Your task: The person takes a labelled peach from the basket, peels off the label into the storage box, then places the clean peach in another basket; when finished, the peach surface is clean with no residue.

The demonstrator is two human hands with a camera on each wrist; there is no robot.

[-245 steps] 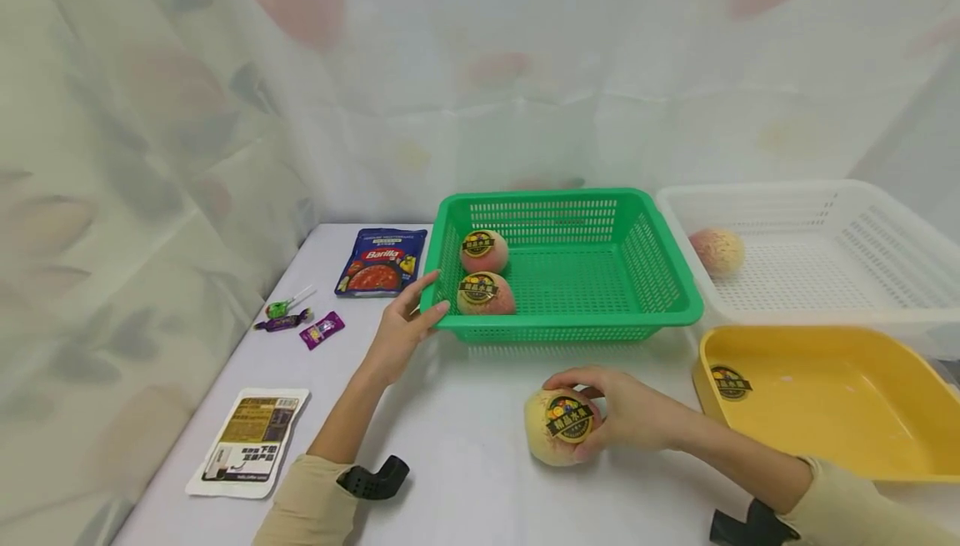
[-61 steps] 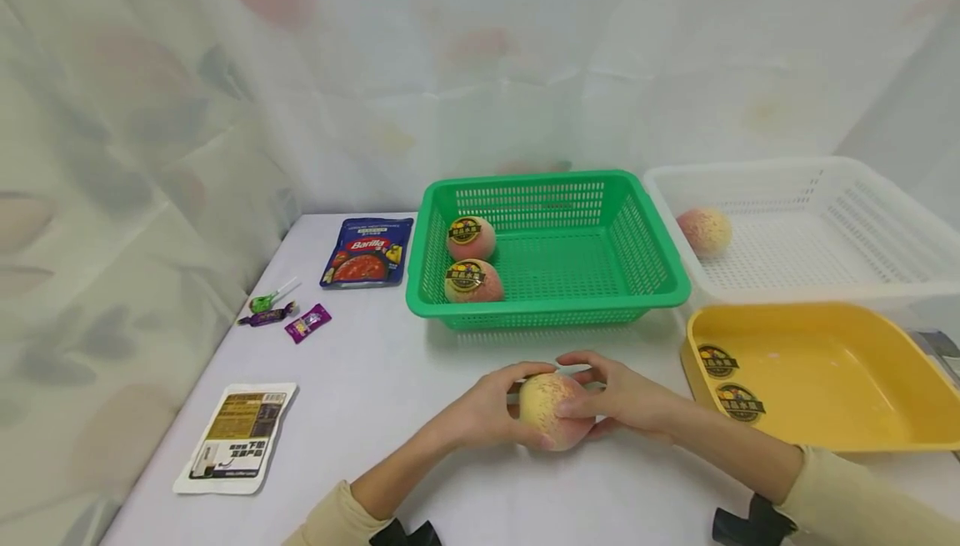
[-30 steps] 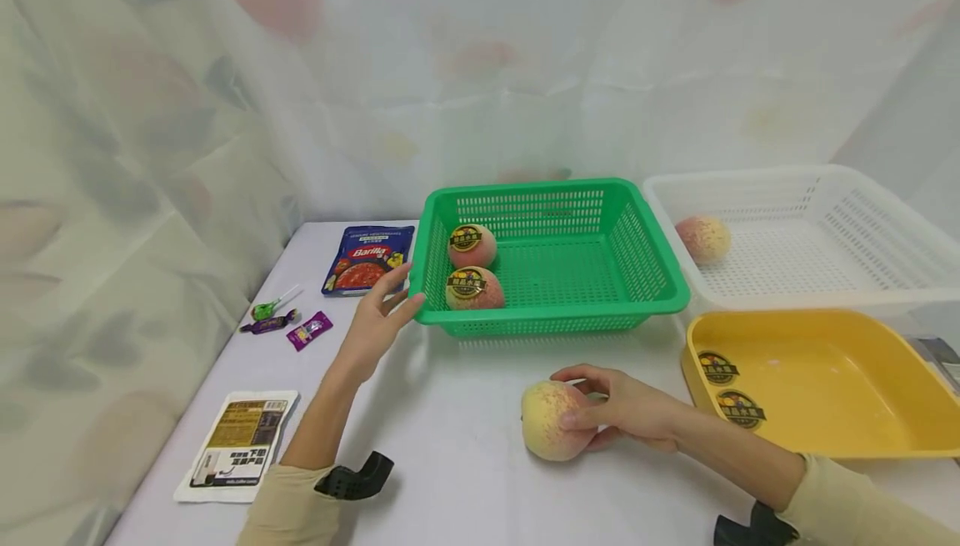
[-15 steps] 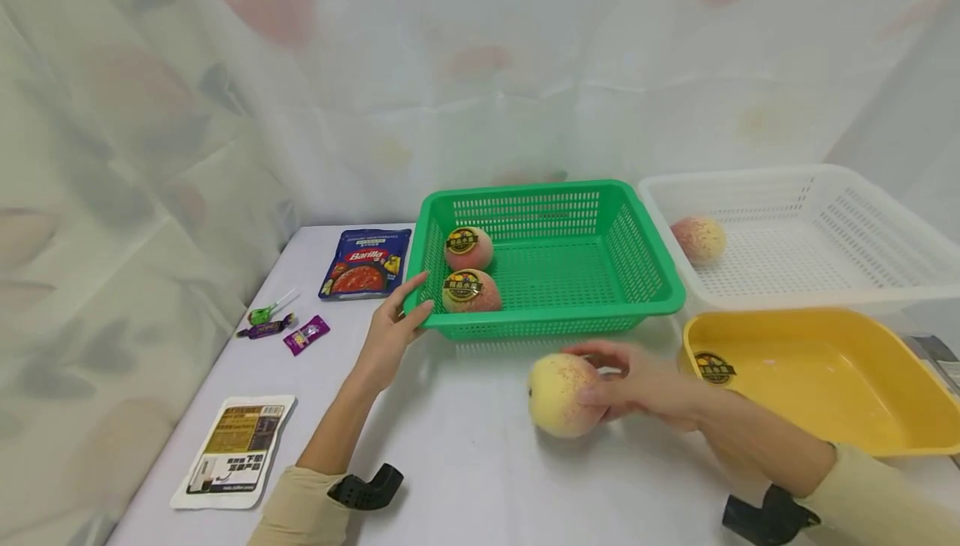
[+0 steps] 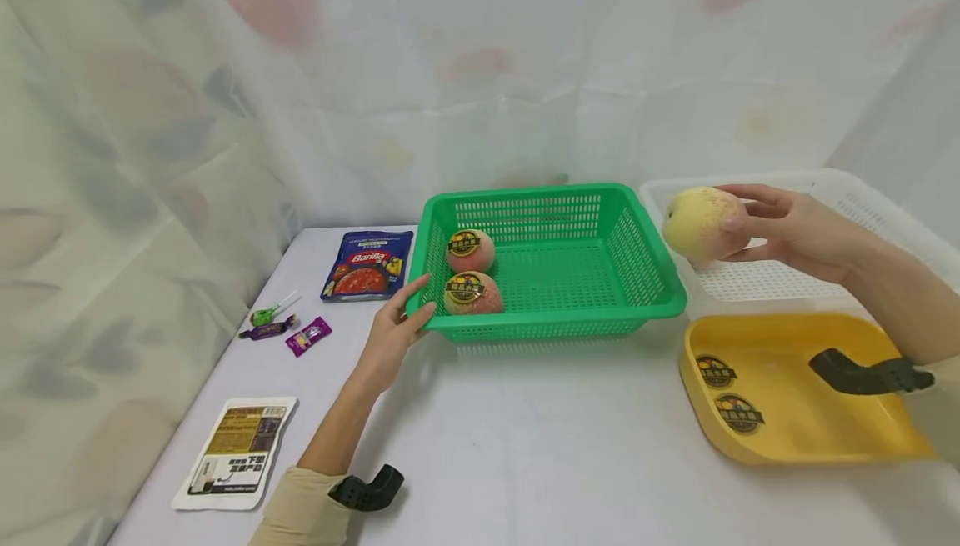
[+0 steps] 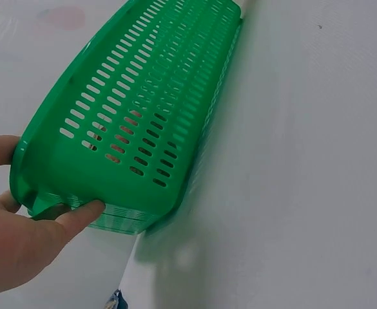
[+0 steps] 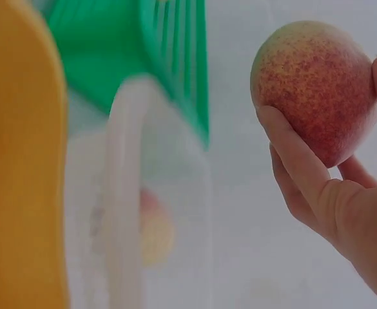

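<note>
Carry the peach point(image 5: 701, 225) with light, even finger pressure, well clear of the rim of the white basket point(image 5: 750, 279) and the other peach point(image 7: 156, 238) lying inside. The right hand point(image 5: 813, 237) grips it in the air at that basket's left end; the left hand point(image 5: 388, 342) grips the green basket point(image 5: 555, 319) by its near left corner. Nearly round, the peach shows no clear long axis; its dark dimple faces left

Head: forward-down over basket point(image 5: 570, 271). Left wrist: close-up from its left end, along the wall. Right wrist: from its right, farther. All share basket.
</note>
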